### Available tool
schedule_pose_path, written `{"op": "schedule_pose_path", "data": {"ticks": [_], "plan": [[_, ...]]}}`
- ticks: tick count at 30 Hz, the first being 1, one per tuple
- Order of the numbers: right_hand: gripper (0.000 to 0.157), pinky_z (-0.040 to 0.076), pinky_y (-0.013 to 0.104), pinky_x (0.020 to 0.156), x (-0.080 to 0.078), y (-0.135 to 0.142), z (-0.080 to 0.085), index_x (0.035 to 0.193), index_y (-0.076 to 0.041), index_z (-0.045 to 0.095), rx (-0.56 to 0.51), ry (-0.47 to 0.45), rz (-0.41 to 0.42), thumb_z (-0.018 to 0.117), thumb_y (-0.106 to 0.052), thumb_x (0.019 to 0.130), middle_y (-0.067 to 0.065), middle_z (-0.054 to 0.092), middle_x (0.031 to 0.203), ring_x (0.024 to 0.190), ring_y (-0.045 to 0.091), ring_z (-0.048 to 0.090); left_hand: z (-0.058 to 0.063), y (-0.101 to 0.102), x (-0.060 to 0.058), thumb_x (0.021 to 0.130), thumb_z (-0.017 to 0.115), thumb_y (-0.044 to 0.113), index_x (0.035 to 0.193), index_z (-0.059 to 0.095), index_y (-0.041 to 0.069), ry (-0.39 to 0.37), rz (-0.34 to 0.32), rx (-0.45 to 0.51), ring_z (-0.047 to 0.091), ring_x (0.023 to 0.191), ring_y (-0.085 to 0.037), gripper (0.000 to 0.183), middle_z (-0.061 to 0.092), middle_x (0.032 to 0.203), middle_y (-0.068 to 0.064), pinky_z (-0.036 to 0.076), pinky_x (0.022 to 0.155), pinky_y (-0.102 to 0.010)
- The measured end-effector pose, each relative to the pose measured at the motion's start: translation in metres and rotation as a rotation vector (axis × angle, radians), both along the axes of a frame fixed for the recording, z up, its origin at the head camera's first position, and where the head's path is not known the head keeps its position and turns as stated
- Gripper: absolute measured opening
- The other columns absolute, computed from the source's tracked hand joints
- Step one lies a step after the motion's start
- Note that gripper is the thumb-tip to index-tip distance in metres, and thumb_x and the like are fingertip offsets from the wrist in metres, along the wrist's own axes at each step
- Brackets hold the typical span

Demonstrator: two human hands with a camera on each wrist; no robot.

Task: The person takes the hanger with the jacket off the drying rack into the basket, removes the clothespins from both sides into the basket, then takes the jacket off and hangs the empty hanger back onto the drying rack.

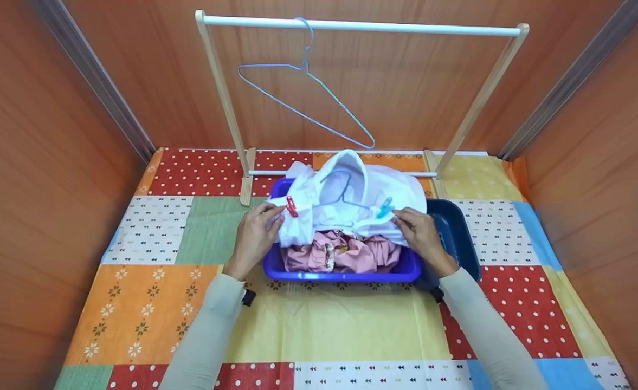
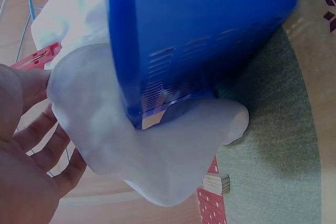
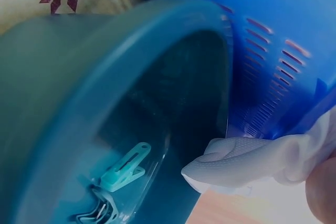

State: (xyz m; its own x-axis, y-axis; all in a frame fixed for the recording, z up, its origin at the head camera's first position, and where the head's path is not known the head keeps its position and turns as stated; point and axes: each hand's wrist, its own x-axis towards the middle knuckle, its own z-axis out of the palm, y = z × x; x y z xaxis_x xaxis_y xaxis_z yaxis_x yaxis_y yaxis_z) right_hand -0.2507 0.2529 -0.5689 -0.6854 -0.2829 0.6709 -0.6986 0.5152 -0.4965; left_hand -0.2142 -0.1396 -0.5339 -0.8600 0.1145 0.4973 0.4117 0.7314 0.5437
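Observation:
A white hooded garment (image 1: 329,187) lies over a purple-blue basket (image 1: 346,277), with a blue wire hanger (image 1: 343,199) inside its neck. A red clothespin (image 1: 291,207) clips it at the left shoulder and a teal clothespin (image 1: 385,208) at the right. My left hand (image 1: 255,233) pinches the cloth beside the red clothespin, and the left wrist view shows the white sleeve (image 2: 173,145) hanging over the basket's side. Beside the teal clothespin, my right hand (image 1: 423,234) pinches the other shoulder; in the right wrist view only a bit of that hand shows.
Pink cloth (image 1: 351,254) fills the basket's front. A dark teal tub (image 1: 462,233) on the right holds loose clothespins, one a light teal clothespin (image 3: 126,167). Behind stands a rack with a white rail (image 1: 405,27), from which an empty hanger (image 1: 319,122) hangs. Wooden panels enclose the sides.

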Motion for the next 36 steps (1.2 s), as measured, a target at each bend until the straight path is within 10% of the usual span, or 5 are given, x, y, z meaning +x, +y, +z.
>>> {"op": "schedule_pose_path", "data": {"ticks": [11, 21, 36], "plan": [[0.014, 0.043, 0.016, 0.059, 0.0, -0.002, 0.001, 0.1, -0.001, 0.076, 0.013, -0.061, -0.012, 0.07, -0.003, 0.088, 0.009, 0.071, 0.08, 0.063, 0.006, 0.053, -0.007, -0.002, -0.001, 0.094, 0.067, 0.016, 0.1, 0.077, 0.008, 0.022, 0.022, -0.064, 0.065, 0.093, -0.026, 0.015, 0.069, 0.098, -0.006, 0.052, 0.082, -0.043], [0.017, 0.052, 0.037, 0.079, 0.004, 0.003, 0.012, 0.104, -0.003, 0.074, 0.062, -0.116, -0.067, 0.071, -0.009, 0.088, 0.009, 0.074, 0.095, 0.087, 0.025, 0.07, -0.007, 0.0, -0.001, 0.093, 0.068, 0.016, 0.095, 0.078, 0.009, 0.037, 0.019, -0.071, 0.065, 0.09, -0.024, 0.012, 0.069, 0.095, -0.005, 0.054, 0.078, -0.042], [0.03, 0.049, 0.036, 0.087, 0.011, 0.005, 0.065, 0.12, -0.003, 0.068, 0.021, -0.121, -0.039, 0.069, -0.007, 0.09, 0.01, 0.07, 0.109, 0.096, 0.027, 0.066, -0.007, -0.002, -0.003, 0.092, 0.068, 0.014, 0.094, 0.078, 0.008, 0.046, 0.026, -0.071, 0.066, 0.088, -0.023, 0.011, 0.07, 0.092, -0.005, 0.054, 0.076, -0.042]]}}
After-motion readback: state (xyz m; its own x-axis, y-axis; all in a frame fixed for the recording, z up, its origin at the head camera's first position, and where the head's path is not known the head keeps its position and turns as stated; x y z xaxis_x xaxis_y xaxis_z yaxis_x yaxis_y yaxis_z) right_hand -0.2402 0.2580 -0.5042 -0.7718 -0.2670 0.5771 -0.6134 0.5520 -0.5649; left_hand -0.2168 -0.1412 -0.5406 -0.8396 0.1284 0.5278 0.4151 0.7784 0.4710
